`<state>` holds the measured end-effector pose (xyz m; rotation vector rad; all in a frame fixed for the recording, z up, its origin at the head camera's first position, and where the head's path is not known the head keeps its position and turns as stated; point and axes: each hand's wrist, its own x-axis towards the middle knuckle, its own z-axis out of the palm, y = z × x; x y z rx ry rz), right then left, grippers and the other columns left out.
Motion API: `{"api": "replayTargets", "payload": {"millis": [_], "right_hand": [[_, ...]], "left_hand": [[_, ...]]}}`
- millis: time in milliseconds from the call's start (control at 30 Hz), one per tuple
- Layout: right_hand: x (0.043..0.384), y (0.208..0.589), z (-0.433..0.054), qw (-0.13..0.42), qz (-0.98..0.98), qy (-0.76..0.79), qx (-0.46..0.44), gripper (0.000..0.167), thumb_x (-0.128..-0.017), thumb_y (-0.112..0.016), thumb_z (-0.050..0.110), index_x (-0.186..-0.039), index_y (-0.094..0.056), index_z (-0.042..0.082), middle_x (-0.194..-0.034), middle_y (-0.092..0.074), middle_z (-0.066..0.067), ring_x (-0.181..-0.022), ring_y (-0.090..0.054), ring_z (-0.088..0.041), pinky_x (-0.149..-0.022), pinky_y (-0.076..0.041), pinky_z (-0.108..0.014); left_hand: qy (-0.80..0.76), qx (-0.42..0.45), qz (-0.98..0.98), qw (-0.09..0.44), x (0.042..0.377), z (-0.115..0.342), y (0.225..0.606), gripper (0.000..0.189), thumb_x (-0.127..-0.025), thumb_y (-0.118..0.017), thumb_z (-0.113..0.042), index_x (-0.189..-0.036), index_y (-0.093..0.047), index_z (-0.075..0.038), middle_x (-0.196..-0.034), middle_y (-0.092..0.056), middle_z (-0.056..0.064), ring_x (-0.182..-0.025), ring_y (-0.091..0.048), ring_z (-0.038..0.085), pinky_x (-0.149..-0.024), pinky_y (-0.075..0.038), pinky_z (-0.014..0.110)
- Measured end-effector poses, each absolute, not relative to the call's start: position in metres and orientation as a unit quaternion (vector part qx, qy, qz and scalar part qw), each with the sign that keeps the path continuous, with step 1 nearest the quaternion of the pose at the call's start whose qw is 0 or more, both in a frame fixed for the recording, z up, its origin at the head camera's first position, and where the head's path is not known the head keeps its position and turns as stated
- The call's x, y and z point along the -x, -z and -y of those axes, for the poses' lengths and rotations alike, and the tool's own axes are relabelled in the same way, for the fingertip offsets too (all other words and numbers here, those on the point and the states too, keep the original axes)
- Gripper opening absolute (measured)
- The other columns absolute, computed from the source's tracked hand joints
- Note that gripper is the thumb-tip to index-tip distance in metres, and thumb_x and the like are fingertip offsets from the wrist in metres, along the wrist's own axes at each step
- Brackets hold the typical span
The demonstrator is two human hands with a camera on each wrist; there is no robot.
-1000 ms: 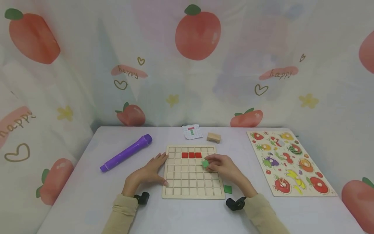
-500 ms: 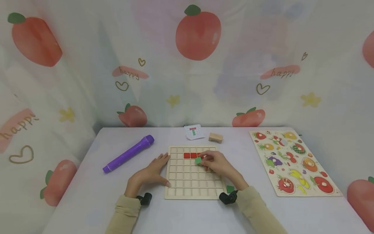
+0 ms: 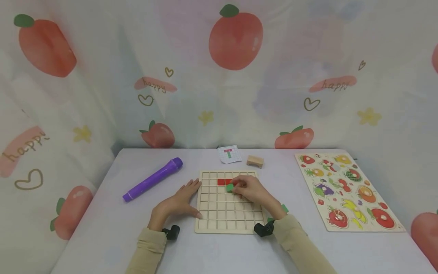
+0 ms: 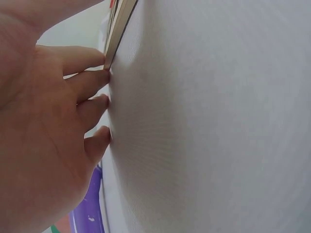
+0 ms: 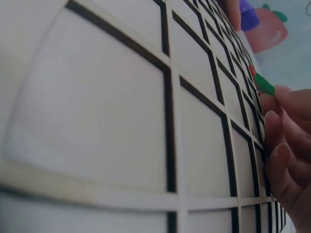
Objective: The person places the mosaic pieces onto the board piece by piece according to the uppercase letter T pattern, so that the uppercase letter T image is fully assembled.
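A wooden grid board (image 3: 213,215) lies in front of me, with red square tiles (image 3: 221,182) set in one of its upper rows. My right hand (image 3: 252,189) pinches a green square tile (image 3: 229,188) between thumb and finger, just below the red ones. In the right wrist view that green tile (image 5: 264,84) is tilted, close over the grid. The hand covers part of the red row. My left hand (image 3: 178,201) rests along the board's left side, fingers extended; its fingertips (image 4: 103,101) are down at the table, right by the board's edge (image 4: 118,36).
More green tiles (image 3: 285,208) lie by the right forearm, partly hidden. Behind the board are a pattern card (image 3: 229,154) showing a red and green T and a small wooden block (image 3: 255,161). A purple toy microphone (image 3: 153,179) lies left, a fruit puzzle board (image 3: 349,194) right.
My right hand has carried the green tile leftward across the board to beneath the red tiles, then barely moved. The left hand stays at the board's side. Another green tile now shows by the right forearm.
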<state>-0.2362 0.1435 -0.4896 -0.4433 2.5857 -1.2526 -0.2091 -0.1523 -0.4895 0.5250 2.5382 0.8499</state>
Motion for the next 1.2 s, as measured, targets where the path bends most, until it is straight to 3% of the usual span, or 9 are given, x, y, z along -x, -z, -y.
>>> {"api": "replayTargets", "payload": {"millis": [167, 733, 1200], "right_hand": [[0.236, 0.489, -0.14, 0.105, -0.895, 0.404, 0.157, 0.025, -0.094, -0.073, 0.013, -0.118, -0.074, 0.005, -0.088, -0.07, 0.002, -0.08, -0.059, -0.012, -0.074, -0.051, -0.027], [0.232, 0.488, -0.136, 0.097, -0.899, 0.404, 0.141, 0.025, -0.091, -0.075, 0.009, -0.116, -0.074, 0.007, -0.085, -0.064, 0.003, -0.072, -0.052, -0.012, -0.066, -0.045, -0.024], [0.22, 0.487, -0.154, 0.079, -0.893, 0.428, 0.114, 0.022, -0.094, -0.071, 0.009, -0.116, -0.075, 0.009, -0.099, -0.072, -0.001, -0.084, -0.065, -0.012, -0.075, -0.055, -0.024]], "left_hand": [[-0.303, -0.188, -0.912, 0.205, 0.209, 0.151, 0.489, 0.118, -0.073, -0.093, -0.031, -0.163, -0.022, -0.002, -0.173, -0.014, 0.015, -0.161, -0.004, 0.033, -0.133, -0.004, 0.05], [-0.297, -0.184, -0.914, 0.207, 0.21, 0.151, 0.489, 0.119, -0.072, -0.093, -0.032, -0.163, -0.023, -0.002, -0.172, -0.014, 0.015, -0.161, -0.005, 0.033, -0.133, -0.004, 0.05], [-0.292, -0.177, -0.917, 0.206, 0.209, 0.151, 0.491, 0.118, -0.074, -0.092, -0.033, -0.164, -0.022, -0.005, -0.173, -0.013, 0.012, -0.161, -0.004, 0.032, -0.133, -0.005, 0.049]]}}
